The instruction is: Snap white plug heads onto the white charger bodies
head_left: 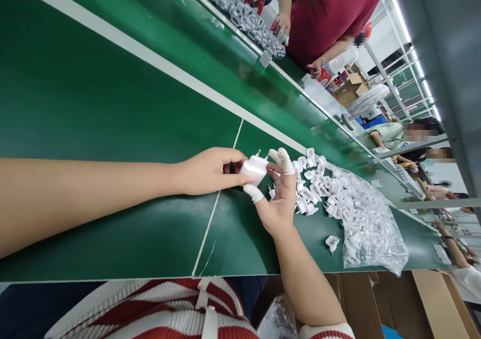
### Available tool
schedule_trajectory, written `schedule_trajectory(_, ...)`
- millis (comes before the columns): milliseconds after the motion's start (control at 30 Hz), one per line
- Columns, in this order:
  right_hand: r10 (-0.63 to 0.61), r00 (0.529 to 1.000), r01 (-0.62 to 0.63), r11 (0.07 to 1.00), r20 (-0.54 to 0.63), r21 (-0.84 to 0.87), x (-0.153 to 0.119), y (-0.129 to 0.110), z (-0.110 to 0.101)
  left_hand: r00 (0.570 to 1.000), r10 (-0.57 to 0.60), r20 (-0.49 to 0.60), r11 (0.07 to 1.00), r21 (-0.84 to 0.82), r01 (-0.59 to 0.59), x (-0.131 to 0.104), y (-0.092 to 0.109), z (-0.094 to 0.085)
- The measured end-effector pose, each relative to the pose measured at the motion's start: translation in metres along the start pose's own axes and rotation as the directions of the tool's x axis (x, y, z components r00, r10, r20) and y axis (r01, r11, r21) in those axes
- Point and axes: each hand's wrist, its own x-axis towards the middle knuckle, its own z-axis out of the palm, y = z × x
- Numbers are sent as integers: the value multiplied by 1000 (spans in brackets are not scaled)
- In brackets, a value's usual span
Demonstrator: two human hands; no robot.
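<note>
A white plug adapter [254, 169] with two metal pins pointing up is held above the green table [150, 238]. My left hand [218, 171] grips its left side between thumb and fingers. My right hand [280, 193] is just right of it, with white covers on the thumb and two fingers. The right thumb and fingers are spread around the adapter's right side; whether they touch it is unclear. Behind my right hand lies a loose pile of white plug parts [313, 191], and one single part [332, 243] sits nearer the table edge.
A clear plastic bag [370, 223] full of white parts lies right of the pile. Cardboard boxes [398, 304] stand below the table edge. Across the green line, a person in a dark red shirt [330, 18] works by a heap of parts [250, 20]. Other people sit farther right.
</note>
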Motion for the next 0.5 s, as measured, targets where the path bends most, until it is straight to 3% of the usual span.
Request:
schedule_trajectory(167,-30,998,27,998,54,55,-2,3,-10,980,-72,187,911,-388,141,-1,1,-2)
schedule_trajectory(367,-22,999,17,991,38,133,-5,0,-13,957,-126,260,821,-514,248,2,2,-4)
schedule_trajectory(500,-25,1000,22,988,17,151,-4,-2,-14,913,-191,361,679,-623,389,2,10,-5)
